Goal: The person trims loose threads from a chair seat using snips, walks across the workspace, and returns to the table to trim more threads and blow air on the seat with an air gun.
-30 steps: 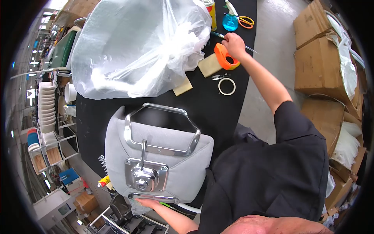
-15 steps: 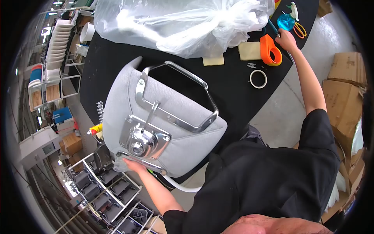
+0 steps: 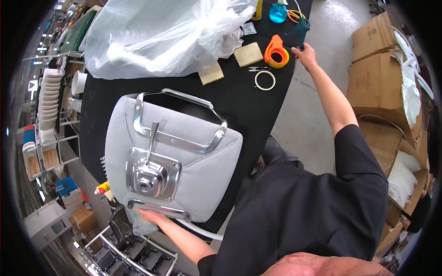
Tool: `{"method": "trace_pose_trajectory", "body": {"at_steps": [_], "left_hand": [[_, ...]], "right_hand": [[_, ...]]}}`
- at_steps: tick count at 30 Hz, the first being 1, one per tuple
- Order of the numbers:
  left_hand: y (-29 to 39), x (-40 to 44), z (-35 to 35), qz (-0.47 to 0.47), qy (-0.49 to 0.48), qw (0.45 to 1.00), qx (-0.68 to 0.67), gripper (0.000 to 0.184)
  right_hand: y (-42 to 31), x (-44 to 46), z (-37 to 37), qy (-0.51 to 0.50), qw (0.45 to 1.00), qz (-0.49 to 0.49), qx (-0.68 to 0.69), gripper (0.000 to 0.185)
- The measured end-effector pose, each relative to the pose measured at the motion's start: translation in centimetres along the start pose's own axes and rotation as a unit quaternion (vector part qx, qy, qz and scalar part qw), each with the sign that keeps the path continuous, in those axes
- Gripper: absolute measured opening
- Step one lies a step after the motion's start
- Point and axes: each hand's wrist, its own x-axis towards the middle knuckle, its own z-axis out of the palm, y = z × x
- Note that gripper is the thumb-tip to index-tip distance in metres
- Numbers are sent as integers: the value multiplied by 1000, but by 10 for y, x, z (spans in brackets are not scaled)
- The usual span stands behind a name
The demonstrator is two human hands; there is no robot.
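Observation:
A grey padded seat lies with its underside up on the black table. A chrome mount with a lever is fixed to it, and chrome frames run along two edges. At the seat's lower edge, my left hand is closed on crumpled clear plastic, next to the lower chrome bar. My right hand is closed round the end of a dark green tool at the table's right edge; blur hides its exact shape.
A large clear plastic bag covers the table's far side. Near it lie pale pads, an orange tape dispenser, a white ring, scissors and a blue spray bottle. Cardboard boxes stand right.
The view has swung left and back. My right hand has moved from beside the spray bottle and dispenser to the table's right edge with the tool. My left hand stays at the seat's lower edge.

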Motion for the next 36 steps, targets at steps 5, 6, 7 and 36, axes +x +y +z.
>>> {"method": "trace_pose_trajectory", "body": {"at_steps": [5,6,7,36], "left_hand": [[1,2,0,-2,-3,1000,1,68],[-5,10,-1,-16,-18,1000,-3,69],[-11,15,-6,-28,-23,999,-10,70],[-67,-338,24,-201,-830,507,-120,28]], "right_hand": [[-2,-15,-19,104,992,21,73,40],[-10,-14,-28,111,985,34,130,42],[-19,-21,-42,96,971,40,213,38],[-208,-448,-87,-656,654,-17,377,64]]}}
